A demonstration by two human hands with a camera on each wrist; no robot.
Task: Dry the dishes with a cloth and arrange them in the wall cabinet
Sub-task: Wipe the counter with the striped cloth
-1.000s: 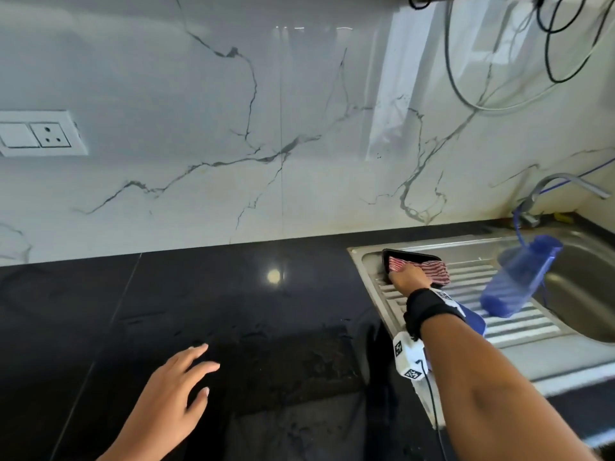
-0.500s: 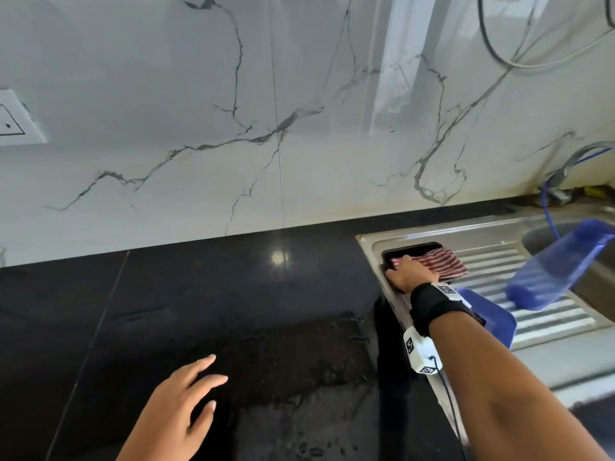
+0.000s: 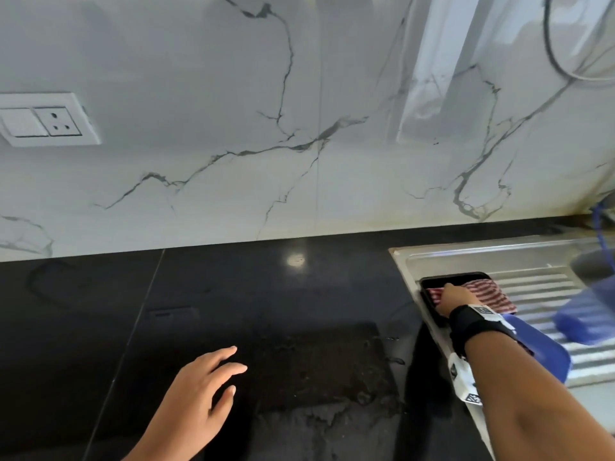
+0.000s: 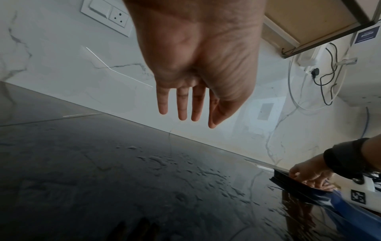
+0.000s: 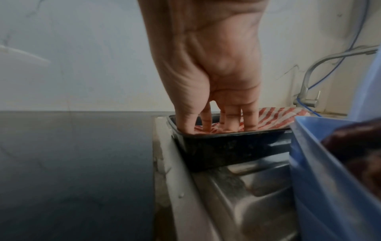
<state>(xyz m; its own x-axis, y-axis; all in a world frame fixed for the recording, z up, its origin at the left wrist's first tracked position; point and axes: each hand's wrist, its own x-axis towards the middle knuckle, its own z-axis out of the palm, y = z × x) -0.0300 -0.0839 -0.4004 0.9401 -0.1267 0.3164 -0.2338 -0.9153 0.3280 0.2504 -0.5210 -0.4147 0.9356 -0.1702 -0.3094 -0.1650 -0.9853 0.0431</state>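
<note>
A black rectangular tray (image 3: 429, 299) sits at the left end of the steel drainboard (image 3: 539, 284). A red-and-white striped cloth (image 3: 489, 294) lies in it and hangs over its right rim. My right hand (image 3: 454, 297) reaches down into the tray (image 5: 226, 143), and its fingers (image 5: 249, 119) and thumb press on the cloth (image 5: 274, 117). The fingertips are hidden behind the near rim. My left hand (image 3: 213, 377) hovers over the black counter with its fingers (image 4: 182, 107) spread and straight, holding nothing.
A blue plastic container (image 3: 545, 347) stands beside the tray under my right forearm. A translucent blue jug (image 3: 585, 317) lies on the drainboard. Water lies on the black counter (image 3: 316, 361). The faucet (image 5: 309, 78) stands at the back right, and a wall socket (image 3: 43, 121) at the left.
The head view has shifted a little to the left. My right hand stays on the cloth in the tray, and my left hand still hovers over the counter.
</note>
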